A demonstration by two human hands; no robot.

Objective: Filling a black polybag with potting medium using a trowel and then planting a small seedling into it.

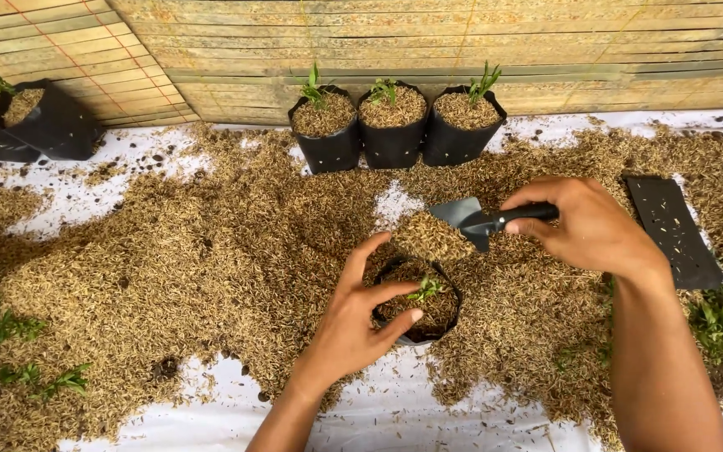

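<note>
the small black grow bag (417, 311) is sitting mid-floor, part-filled with husk, a green seedling (427, 289) standing inside. the left hand (360, 322) is clamping its rim; the right hand (583, 224) is gripping a black trowel (472, 219) heaped with husk above it. husk is covering the white sheet (395, 410); three filled bags (392, 121) are lining the bamboo wall (462, 42).
</note>
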